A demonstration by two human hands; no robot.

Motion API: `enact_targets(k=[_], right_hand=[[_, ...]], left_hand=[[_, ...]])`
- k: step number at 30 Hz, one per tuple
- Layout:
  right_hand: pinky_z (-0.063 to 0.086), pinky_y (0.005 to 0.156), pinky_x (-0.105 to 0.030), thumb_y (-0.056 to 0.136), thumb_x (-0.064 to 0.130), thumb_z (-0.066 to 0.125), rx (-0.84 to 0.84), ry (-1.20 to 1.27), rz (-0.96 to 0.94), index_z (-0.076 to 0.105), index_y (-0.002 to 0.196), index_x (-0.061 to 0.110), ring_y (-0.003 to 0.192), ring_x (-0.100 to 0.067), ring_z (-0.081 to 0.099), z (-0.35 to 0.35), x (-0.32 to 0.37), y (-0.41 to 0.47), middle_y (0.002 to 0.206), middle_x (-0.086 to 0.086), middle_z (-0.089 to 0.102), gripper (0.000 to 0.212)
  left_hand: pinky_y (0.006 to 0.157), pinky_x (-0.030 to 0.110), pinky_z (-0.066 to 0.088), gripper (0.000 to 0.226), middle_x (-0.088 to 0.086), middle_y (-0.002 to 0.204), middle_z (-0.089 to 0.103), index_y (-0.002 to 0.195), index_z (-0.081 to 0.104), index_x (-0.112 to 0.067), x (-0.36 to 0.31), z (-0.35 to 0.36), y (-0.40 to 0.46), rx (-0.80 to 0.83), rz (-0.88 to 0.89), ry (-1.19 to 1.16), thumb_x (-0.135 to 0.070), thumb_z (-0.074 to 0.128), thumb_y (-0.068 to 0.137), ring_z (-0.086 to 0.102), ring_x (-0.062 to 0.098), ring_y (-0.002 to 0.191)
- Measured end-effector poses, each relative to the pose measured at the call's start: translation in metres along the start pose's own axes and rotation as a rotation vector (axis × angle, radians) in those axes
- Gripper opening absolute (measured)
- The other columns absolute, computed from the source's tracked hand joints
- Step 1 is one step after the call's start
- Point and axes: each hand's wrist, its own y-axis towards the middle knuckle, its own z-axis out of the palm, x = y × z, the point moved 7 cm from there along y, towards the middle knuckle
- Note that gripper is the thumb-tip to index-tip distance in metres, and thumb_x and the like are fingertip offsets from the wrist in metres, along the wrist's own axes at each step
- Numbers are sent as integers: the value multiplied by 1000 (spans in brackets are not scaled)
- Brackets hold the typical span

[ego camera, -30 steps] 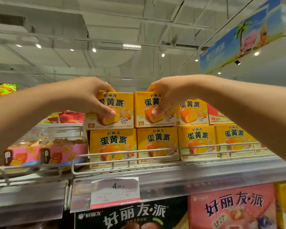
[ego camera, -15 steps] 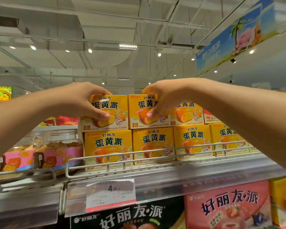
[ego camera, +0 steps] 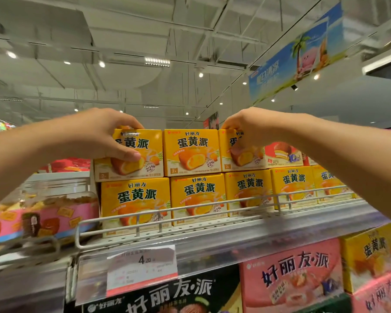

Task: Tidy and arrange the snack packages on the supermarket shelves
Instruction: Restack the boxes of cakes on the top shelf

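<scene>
Top shelf, wire rail along its front edge. Yellow snack boxes stacked two rows high behind the rail.

Left hand grips the upper-row box at the left end of the stack: fingers curled over its top edge, thumb pressed flat on the front face. This box sits slightly skewed, its left side jutting past the box below.

Right hand grips the third upper-row box: fingers hooked over the top, thumb down across the front. Middle upper box stands untouched between the two held ones, touching both.

Lower row of the same yellow boxes runs toward the shelf's right end. A red box sits just right of the right hand's box.

Clear jars with pink labels at the left. Price tag hangs on the shelf's front edge. Larger black and pink boxes on the shelf beneath.
</scene>
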Motion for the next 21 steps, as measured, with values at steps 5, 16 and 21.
enact_targets(k=[5,16,21], right_hand=[[53,71,-33,77,36,79,20,-4,12,56,125,25,89,-22,62,-1,1,-5,107,2,65,55],[58,78,-42,82,30,75,60,80,60,53,128,24,91,-24,65,5,3,-14,110,-1,64,51],[50,80,-33,82,30,75,40,132,65,39,143,31,110,-24,59,5,3,-20,133,1,56,71]], left_hand=[[64,29,50,55,-26,95,58,111,56,-50,2,2,3,-20,-17,-52,-57,76,61,57,0,83],[74,35,54,70,-18,95,61,124,54,-42,-6,5,0,3,-3,43,-65,69,60,61,8,84],[80,36,51,90,-5,122,63,140,40,-44,-14,-1,-7,0,36,197,-75,56,57,60,19,103]])
